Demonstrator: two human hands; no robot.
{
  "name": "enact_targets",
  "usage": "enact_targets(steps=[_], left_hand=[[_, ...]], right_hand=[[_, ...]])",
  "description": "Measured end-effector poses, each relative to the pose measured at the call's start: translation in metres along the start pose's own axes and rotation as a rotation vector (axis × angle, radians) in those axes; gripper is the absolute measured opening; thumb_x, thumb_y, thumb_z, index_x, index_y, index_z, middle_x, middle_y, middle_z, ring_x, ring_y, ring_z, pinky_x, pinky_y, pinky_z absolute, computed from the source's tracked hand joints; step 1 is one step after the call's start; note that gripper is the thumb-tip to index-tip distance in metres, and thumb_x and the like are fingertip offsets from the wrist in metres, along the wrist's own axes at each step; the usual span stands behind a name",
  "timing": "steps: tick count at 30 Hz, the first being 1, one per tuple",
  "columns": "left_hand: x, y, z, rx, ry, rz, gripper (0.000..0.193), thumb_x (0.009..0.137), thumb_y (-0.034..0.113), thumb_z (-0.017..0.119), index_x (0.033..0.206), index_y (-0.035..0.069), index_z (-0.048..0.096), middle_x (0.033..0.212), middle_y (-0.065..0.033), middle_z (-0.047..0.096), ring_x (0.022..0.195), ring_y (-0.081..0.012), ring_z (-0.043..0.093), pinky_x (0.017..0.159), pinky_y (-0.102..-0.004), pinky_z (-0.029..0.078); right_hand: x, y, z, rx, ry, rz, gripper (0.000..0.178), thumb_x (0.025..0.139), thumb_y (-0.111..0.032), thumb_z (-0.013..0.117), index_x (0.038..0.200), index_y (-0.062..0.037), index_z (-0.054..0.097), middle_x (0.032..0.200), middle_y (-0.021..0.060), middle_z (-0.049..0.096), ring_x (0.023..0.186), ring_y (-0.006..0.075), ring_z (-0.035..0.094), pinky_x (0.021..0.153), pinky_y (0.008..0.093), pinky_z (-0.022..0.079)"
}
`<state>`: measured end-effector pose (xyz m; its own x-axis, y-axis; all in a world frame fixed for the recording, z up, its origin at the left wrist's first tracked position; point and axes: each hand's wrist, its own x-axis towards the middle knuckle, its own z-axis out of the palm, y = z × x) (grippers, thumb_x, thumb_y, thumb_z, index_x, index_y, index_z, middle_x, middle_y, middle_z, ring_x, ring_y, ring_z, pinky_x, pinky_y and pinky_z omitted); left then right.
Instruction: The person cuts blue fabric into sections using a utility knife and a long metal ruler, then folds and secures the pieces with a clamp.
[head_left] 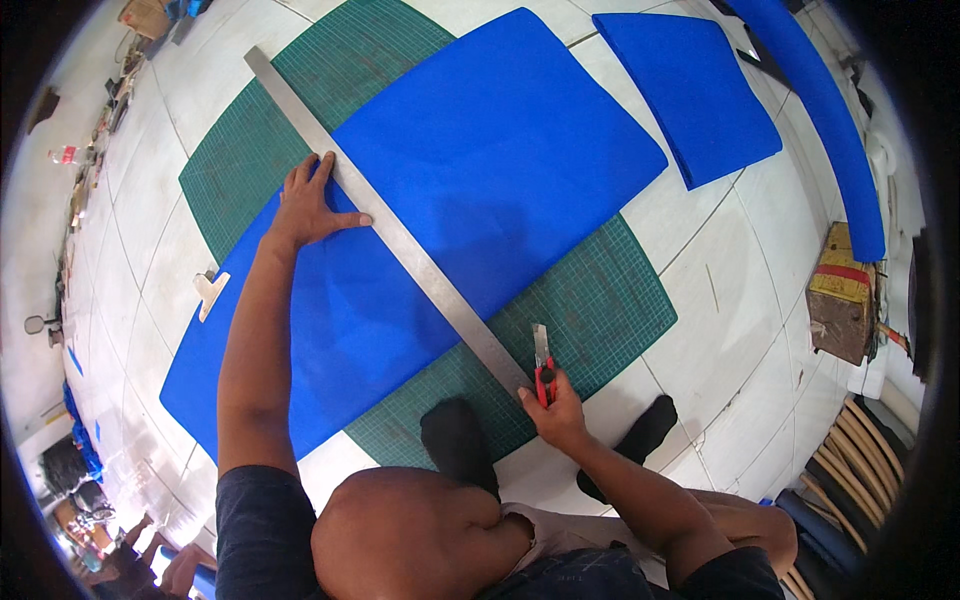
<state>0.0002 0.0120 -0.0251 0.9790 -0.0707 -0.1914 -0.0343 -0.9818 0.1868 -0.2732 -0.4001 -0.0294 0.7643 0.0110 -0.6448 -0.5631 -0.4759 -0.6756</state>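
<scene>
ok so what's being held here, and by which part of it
The right grip holds the red utility knife by its handle, blade exposed. The left grip grasps nothing; its spread fingers rest on the metal ruler.

Mat [620, 300] on floor [720, 330], sheet [500, 150] across mat, ruler [415, 262] across both, left hand [302, 212] on ruler, clip [209, 293] at sheet's left edge, knife [546, 378] in right hand [560, 415] beside ruler's near end, second sheet [700, 95] right, box [845, 295] farther right.
</scene>
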Motion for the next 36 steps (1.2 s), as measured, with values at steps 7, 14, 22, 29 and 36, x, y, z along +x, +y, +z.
enact_targets(steps=[7,14,22,29,36], left_hand=[[-0.002,0.002,0.001,-0.034,0.025,-0.004,0.128,0.052,0.071,0.081,0.152,0.008,0.033,0.153,-0.0231,0.031,0.144,-0.0421,0.025,0.114,-0.0580,0.026],[-0.001,0.009,-0.002,0.049,-0.037,-0.070,0.128,0.051,0.072,0.081,0.152,0.010,0.031,0.155,-0.0210,0.028,0.145,-0.0415,0.022,0.110,-0.0686,0.024],[0.003,0.010,-0.005,0.034,-0.081,-0.082,0.134,0.049,0.069,0.083,0.153,0.007,0.025,0.157,-0.0205,0.025,0.145,-0.0406,0.023,0.110,-0.0655,0.030],[0.002,0.016,-0.011,-0.023,-0.105,-0.111,0.138,0.050,0.068,0.084,0.154,0.005,0.019,0.159,-0.0190,0.020,0.147,-0.0402,0.020,0.110,-0.0661,0.029],[0.000,0.013,-0.015,0.009,-0.156,-0.156,0.138,0.048,0.066,0.086,0.154,0.005,0.019,0.160,-0.0178,0.019,0.147,-0.0399,0.020,0.110,-0.0659,0.031]], right_hand=[[0.001,-0.010,-0.008,-0.041,-0.041,0.031,0.043,0.087,-0.032,0.072,0.110,-0.0031,0.050,0.088,0.0146,0.063,0.081,0.0296,0.064,0.077,0.0428,0.050],[0.012,-0.013,-0.013,-0.071,0.053,-0.110,0.035,0.092,-0.030,0.066,0.109,-0.0029,0.050,0.086,0.0148,0.061,0.079,0.0293,0.064,0.073,0.0433,0.050],[0.084,-0.108,-0.022,-0.232,0.064,-0.415,0.029,0.099,-0.025,0.050,0.120,-0.0061,0.044,0.086,0.0243,0.065,0.079,0.0470,0.064,0.066,0.0552,0.048],[0.141,-0.184,0.033,-0.437,0.033,-0.497,0.025,0.100,-0.024,0.047,0.116,-0.0053,0.044,0.095,0.0261,0.066,0.087,0.0484,0.063,0.073,0.0589,0.047],[0.194,-0.277,0.092,-0.643,-0.047,-0.511,0.024,0.094,-0.016,0.047,0.111,-0.0002,0.045,0.100,0.0300,0.066,0.094,0.0478,0.065,0.082,0.0579,0.050]])
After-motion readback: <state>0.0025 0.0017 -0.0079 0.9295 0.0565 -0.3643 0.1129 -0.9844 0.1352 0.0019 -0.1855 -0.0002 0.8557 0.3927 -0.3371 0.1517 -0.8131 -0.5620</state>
